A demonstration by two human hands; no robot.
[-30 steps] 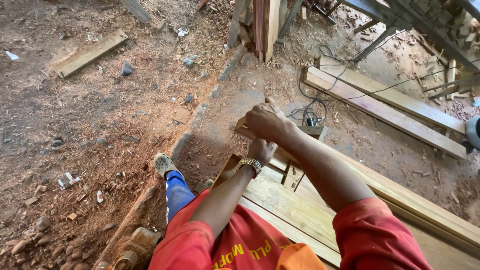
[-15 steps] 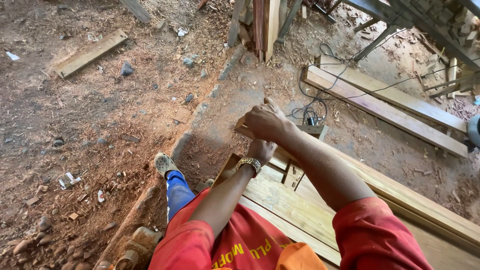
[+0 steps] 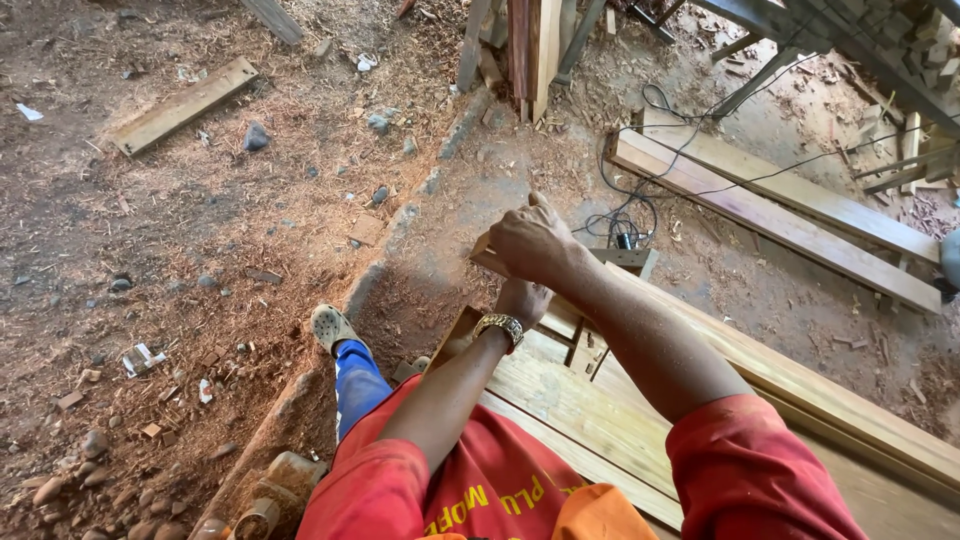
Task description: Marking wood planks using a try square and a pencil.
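Presently, item one: right hand point(image 3: 533, 243), fingers curled tight round a small tool whose tip barely shows, poised over the end corner of the wooden frame point(image 3: 600, 400). Item two: left hand point(image 3: 522, 298), wearing a wristwatch point(image 3: 499, 328), fingers pressed on the frame just beneath, apparently steadying it; whether they grip anything cannot be told. Frame end overhangs sawdust-strewn ground point(image 3: 200, 230); open room lies leftward, loose planks point(image 3: 770, 210) and cable point(image 3: 640, 215) rightward.
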